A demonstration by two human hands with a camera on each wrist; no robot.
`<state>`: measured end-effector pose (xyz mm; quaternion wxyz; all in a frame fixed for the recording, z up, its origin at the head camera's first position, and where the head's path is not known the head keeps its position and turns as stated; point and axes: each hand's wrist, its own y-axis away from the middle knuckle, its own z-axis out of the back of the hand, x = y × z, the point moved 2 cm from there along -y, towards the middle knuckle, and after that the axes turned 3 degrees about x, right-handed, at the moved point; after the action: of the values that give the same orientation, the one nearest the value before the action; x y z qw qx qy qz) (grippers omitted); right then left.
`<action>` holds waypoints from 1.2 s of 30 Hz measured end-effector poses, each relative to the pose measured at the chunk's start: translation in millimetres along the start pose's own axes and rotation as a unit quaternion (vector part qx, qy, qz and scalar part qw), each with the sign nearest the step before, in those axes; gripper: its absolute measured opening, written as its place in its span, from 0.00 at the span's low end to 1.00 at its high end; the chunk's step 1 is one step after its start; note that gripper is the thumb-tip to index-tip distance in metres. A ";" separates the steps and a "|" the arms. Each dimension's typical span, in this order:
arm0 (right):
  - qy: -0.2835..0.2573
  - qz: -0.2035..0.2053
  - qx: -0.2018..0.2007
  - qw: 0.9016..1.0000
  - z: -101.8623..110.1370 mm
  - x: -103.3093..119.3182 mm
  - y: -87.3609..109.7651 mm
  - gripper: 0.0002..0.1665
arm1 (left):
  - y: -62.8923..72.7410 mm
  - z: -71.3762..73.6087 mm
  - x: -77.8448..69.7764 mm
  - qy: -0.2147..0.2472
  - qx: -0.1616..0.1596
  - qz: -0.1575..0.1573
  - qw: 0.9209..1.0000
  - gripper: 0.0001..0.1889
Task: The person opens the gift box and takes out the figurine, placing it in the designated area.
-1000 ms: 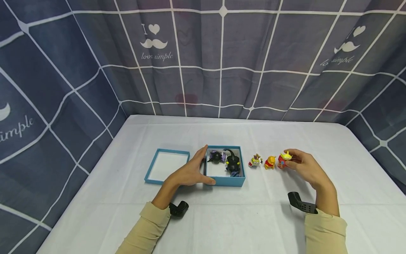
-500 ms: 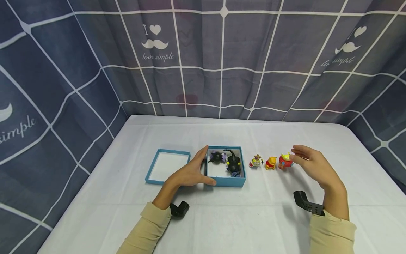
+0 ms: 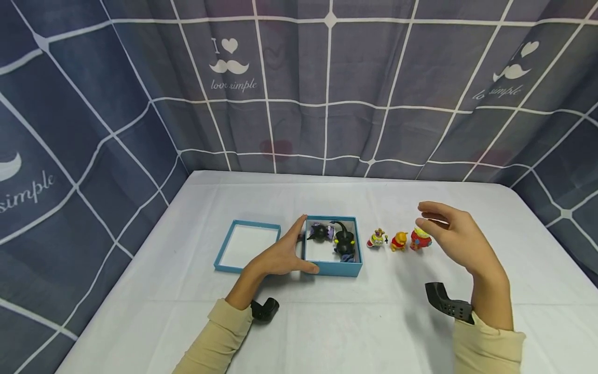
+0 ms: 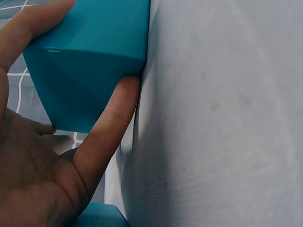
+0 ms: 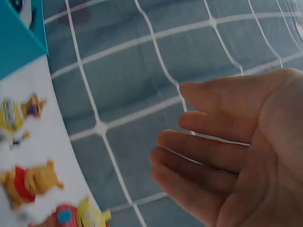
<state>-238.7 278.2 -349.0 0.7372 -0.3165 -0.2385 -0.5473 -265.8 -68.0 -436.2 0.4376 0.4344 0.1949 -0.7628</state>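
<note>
A teal box (image 3: 336, 269) stands on the white table with two black figurines (image 3: 344, 240) inside, one long-tailed and one with purple parts. My left hand (image 3: 277, 258) holds the box at its left end, thumb along the front wall (image 4: 94, 28) and fingers toward the back corner. To the right of the box stand three small figurines in a row: a yellow-and-white one with a brown hat (image 3: 376, 238), a Winnie the Pooh (image 3: 399, 241) and a three-eyed alien in red (image 3: 420, 239). My right hand (image 3: 460, 236) hovers over the alien, holding nothing, fingers loosely extended (image 5: 199, 151).
A shallow teal lid (image 3: 248, 244) with a white inside lies left of the box, partly behind my left hand. Dark grid-patterned cloth (image 3: 299, 130) hangs behind the table (image 3: 336, 322) and along both sides.
My right hand has let go of the alien figurine, drawn back to the right and then risen above it. The left hand stays on the box.
</note>
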 end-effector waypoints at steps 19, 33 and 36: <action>-0.025 0.123 0.069 0.990 -118.4 71.0 -21.9 0.12 | -2.2 -2.1 0.9 0.010 0.004 0.004 1.000 0.70; -0.001 0.126 0.043 0.991 -156.5 69.4 -27.0 0.15 | -1.0 -2.4 2.5 0.010 0.013 -0.002 1.000 0.68; -0.004 0.131 0.039 0.991 -158.6 68.8 -30.6 0.15 | -1.6 -1.9 2.5 0.014 0.013 -0.003 1.000 0.68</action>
<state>-247.4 111.5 -403.4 0.8133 -0.3180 -0.2195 -0.4351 -266.8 -67.1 -439.5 0.4269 0.4503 0.1926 -0.7602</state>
